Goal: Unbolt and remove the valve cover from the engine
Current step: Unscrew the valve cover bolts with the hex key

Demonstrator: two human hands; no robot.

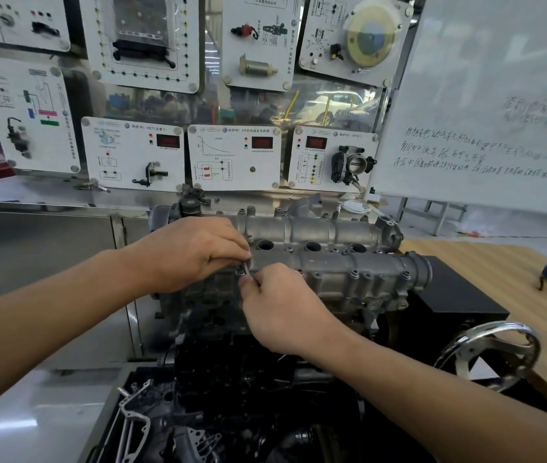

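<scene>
Behind, training panels point(235, 155); both hands point(192, 252) pinch a bolt point(246, 268) over the valve cover point(332, 259).

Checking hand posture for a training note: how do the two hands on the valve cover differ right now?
The left hand lies back-up across the valve cover, reaching from the left; the right hand comes from below, nearer the camera. Left fingers curl downward, right fingers point up-left. Both pinch a small thin metal piece.

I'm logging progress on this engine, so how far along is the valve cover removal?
Early. The valve cover still sits on the engine, with many bolts seated along its edge. Both hands, left and right, pinch a small bolt at the near left corner. Left: the other bolts, then lifting the cover.
</scene>
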